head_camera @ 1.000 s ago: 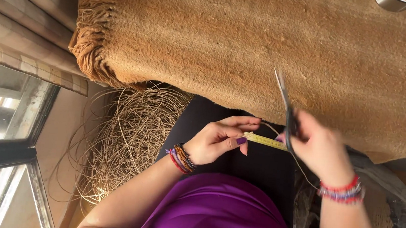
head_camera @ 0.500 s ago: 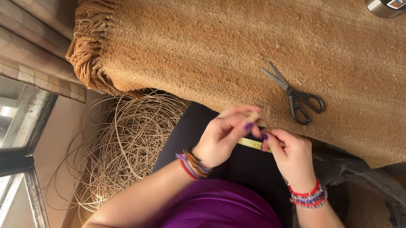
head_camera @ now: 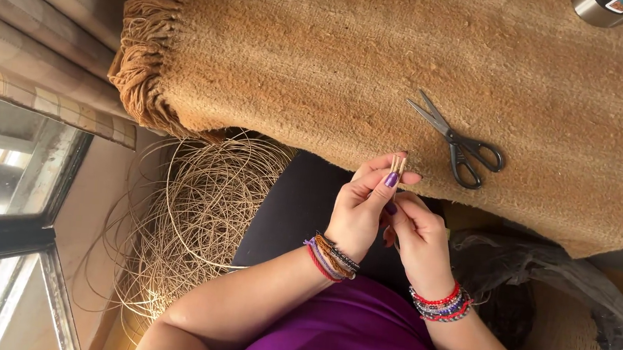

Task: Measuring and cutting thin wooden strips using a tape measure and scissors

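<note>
Metal cup (head_camera: 605, 8) cut off at top edge; strips' (head_camera: 398, 164) lower ends hidden btwn fingers (head_camera: 382, 193).

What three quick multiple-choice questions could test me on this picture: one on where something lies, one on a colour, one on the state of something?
1. Where do the scissors lie?
A. On the brown mat
B. In the plastic bag
C. In a hand

2. What colour is the polish on the thumbnail of the left hand?
A. Red
B. Purple
C. Green

3. How are the scissors' blades?
A. Fully shut
B. Slightly apart
C. Hidden

Answers:
1 A, they rest on the mat beyond the hands.
2 B, the nail beside the thin pale strands is purple.
3 B, the two tips stand a little apart.
</note>
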